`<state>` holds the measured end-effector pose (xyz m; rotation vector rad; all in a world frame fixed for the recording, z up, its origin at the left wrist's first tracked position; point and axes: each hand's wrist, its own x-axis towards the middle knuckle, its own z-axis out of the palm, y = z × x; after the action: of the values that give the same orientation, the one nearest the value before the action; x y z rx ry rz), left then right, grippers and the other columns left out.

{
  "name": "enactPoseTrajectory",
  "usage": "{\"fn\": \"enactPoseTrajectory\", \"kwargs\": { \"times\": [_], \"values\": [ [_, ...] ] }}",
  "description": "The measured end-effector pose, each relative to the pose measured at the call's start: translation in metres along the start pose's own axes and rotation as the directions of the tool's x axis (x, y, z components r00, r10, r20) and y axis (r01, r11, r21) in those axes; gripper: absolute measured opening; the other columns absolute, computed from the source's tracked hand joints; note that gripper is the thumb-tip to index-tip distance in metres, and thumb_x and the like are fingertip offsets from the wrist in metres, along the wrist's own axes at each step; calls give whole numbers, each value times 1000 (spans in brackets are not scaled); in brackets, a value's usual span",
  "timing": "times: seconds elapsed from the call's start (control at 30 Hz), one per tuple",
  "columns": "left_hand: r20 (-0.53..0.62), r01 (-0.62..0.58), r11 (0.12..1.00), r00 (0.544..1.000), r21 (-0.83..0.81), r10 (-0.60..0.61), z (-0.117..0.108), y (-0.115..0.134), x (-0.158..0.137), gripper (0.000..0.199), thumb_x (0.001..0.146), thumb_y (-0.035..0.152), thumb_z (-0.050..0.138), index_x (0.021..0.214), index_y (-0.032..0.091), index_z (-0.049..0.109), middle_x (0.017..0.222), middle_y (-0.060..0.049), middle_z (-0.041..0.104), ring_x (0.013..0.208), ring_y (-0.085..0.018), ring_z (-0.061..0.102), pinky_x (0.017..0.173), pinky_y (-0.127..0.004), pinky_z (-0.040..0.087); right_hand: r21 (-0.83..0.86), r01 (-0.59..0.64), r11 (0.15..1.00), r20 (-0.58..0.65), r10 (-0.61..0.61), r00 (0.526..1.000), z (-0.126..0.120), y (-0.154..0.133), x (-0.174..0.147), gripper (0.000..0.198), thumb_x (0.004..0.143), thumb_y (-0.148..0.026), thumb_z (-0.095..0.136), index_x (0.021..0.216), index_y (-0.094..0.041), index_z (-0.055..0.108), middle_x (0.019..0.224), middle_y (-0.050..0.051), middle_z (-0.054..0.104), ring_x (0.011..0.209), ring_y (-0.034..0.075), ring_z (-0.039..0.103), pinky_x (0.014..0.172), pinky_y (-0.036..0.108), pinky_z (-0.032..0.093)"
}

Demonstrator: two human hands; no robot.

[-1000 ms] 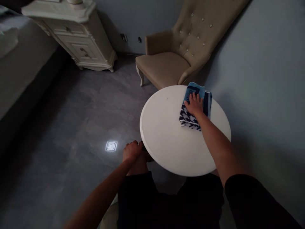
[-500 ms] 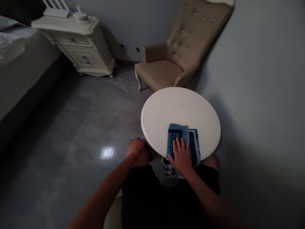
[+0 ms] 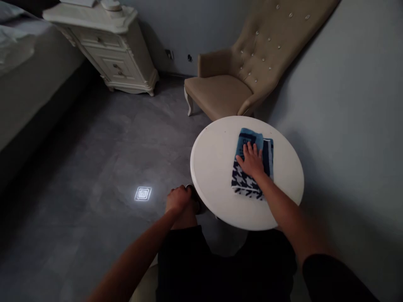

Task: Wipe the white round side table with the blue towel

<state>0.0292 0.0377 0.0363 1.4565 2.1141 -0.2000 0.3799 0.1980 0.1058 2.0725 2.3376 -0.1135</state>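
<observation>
On the round white table (image 3: 214,180) lies a folded towel (image 3: 247,178), blue and navy with lettering, stripes and a houndstooth-patterned part. My right hand (image 3: 252,160) rests flat on top of it, fingers spread and palm down, gripping nothing. The whole towel sits on the tabletop, its upper layer slightly offset from the striped layer at its right. My left hand (image 3: 179,199) rests on my left knee, left of the table's near edge. Its fingers are curled together and I see nothing in them.
A tan tufted armchair (image 3: 220,90) stands just behind the table, with a wall on the right. Farther left are a cream nightstand (image 3: 107,54) and a bed (image 3: 40,79). A bright square pattern (image 3: 143,193) shows on the grey floor.
My right hand and the towel have moved away from me, toward the table's middle. The towel's near end, earlier over the table edge, now lies on the tabletop. My left hand stays on the knee.
</observation>
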Motion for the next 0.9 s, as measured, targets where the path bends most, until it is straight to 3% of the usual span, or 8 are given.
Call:
{"fn": "enactPoseTrajectory", "kwargs": {
  "times": [0.23,0.37,0.47,0.57,0.67,0.77,0.9],
  "values": [
    [17,39,999,999,3,-39,-3,5,8,54,111,49,42,121,17,84,120,-23,84,123,-41,78,100,-49,61,-52,-140,989,-19,139,990,-9,45,159,87,116,-63,24,182,-7,31,191,22,22,175,47,19,138,74,19],
    [28,36,999,999,3,-36,-10,6,7,52,110,49,43,119,18,84,120,-22,85,125,-41,77,99,-48,61,-113,-111,987,-22,110,994,-12,62,213,86,117,-62,20,182,-6,29,189,25,25,174,46,22,137,75,23],
    [31,60,998,998,6,-60,-12,3,7,52,111,50,44,119,19,85,120,-21,85,125,-40,77,100,-47,61,-69,-126,990,-39,124,992,-10,69,232,85,117,-61,19,181,-7,33,188,25,29,173,45,26,137,76,22],
    [32,86,996,996,1,-86,-13,1,7,53,111,50,43,120,18,85,122,-22,84,124,-39,78,101,-47,60,-75,-117,990,-50,113,992,-8,70,232,85,117,-60,17,181,-6,31,187,26,29,173,46,27,136,77,22],
    [33,87,996,996,0,-87,-14,0,6,56,112,51,41,123,18,84,124,-23,84,126,-40,77,102,-49,60,-105,-115,988,-44,111,993,-7,63,214,85,118,-59,18,182,-4,29,189,27,25,174,46,24,136,75,23],
    [23,72,997,997,10,-72,-13,2,5,58,112,51,40,125,16,84,126,-24,83,128,-41,76,103,-49,60,-83,-115,990,-16,114,993,-9,48,176,85,118,-59,21,182,-4,29,190,25,21,175,45,20,138,73,22],
    [16,42,999,999,8,-42,-12,7,0,58,112,49,39,126,14,83,131,-24,83,131,-42,75,104,-48,59,-31,-82,996,-20,82,996,-9,21,102,83,117,-58,27,181,-5,33,191,21,22,176,44,18,141,72,17]
  ]
}}
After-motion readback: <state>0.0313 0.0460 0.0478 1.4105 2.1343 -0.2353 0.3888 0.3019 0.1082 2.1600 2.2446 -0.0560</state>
